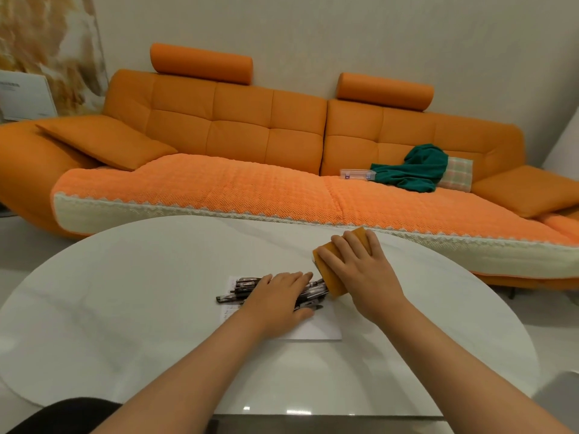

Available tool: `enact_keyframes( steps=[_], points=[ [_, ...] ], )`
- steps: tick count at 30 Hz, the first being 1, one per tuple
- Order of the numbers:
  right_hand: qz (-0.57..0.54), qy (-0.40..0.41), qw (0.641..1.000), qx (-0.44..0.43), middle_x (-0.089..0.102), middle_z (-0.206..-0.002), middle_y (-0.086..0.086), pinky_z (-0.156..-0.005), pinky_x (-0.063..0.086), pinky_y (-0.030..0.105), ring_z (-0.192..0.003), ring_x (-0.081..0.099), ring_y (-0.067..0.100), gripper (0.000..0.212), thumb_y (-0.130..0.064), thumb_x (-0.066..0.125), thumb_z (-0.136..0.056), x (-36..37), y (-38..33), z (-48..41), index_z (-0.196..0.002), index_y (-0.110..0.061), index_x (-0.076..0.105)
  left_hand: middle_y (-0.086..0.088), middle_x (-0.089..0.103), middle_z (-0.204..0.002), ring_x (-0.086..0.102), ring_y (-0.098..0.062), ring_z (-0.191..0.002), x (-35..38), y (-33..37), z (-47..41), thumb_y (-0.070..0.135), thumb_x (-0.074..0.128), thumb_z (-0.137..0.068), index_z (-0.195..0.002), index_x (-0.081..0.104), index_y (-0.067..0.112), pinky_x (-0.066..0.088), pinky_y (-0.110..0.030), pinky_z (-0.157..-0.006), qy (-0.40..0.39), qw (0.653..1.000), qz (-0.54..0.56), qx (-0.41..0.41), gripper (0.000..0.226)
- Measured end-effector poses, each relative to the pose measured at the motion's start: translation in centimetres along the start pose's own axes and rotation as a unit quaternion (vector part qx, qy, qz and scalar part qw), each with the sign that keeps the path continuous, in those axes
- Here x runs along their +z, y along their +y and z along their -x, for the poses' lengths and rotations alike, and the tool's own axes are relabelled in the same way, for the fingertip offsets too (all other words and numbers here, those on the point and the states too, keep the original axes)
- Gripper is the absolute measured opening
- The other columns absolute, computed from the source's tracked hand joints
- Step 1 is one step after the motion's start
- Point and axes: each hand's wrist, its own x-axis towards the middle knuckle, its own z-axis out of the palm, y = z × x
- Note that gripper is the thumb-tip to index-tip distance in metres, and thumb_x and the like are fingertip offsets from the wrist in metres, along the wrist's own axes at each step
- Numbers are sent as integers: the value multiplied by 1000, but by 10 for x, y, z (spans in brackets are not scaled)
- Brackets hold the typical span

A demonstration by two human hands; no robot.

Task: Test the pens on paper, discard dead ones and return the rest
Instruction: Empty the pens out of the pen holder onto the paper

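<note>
Several dark pens (pixel 241 286) lie in a bundle on a white sheet of paper (pixel 316 328) on the white oval table (pixel 131 308). My left hand (pixel 279 300) lies over the bundle with its fingers fairly straight and pointing right, thumb under the pens' near side. An orange pen box (pixel 330 277) lies on its side just right of the pens, its open end facing them, some pen tips at its mouth. My right hand (pixel 357 267) grips the box from above, fingers wrapped over its top.
An orange sofa (pixel 219 126) stands behind the table, with a green cloth (pixel 416 167), a clear plastic case (pixel 357 174) and a checked cushion (pixel 457 175) on its seat. A dark object (pixel 62 415) sits at the bottom left near the table's front edge.
</note>
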Motion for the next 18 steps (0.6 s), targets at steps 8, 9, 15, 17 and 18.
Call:
enact_keyframes(
  steps=[8,9,15,17,18],
  points=[
    [40,-15,998,55,33,-152,16,-116,12,63,-142,26,44,95,-17,84,-67,-8,19,11,-145,-25,31,1,19,-165,19,-20,-150,-6,10,-3,54,44,-94,-157,25,23,14,-41,-122,-3,999,-19,-32,73],
    [31,-10,998,57,34,-152,15,-117,13,63,-142,27,43,95,-18,84,-67,-7,20,12,-145,-25,32,2,21,-165,20,-20,-150,-7,13,-4,57,45,-94,-158,24,24,16,-41,-122,10,1000,-5,-27,75],
    [-40,57,995,72,43,-148,11,-114,18,60,-138,36,40,93,-19,85,-63,-1,15,7,-143,-27,38,3,64,-127,56,-22,-117,-11,32,-18,46,57,-97,-143,46,29,44,-41,-98,82,989,124,-9,51],
    [-59,79,992,79,43,-148,9,-114,18,59,-138,36,39,91,-22,83,-67,1,12,5,-145,-29,37,3,68,-102,57,-23,-96,-7,31,-22,37,57,-99,-134,53,28,42,-37,-82,102,985,137,-8,37],
    [-66,85,991,82,42,-149,9,-114,18,58,-139,36,38,90,-23,82,-69,2,11,4,-146,-30,36,3,65,-93,54,-23,-89,-6,29,-24,32,55,-100,-127,56,26,38,-35,-78,114,983,142,-9,28]
  ],
)
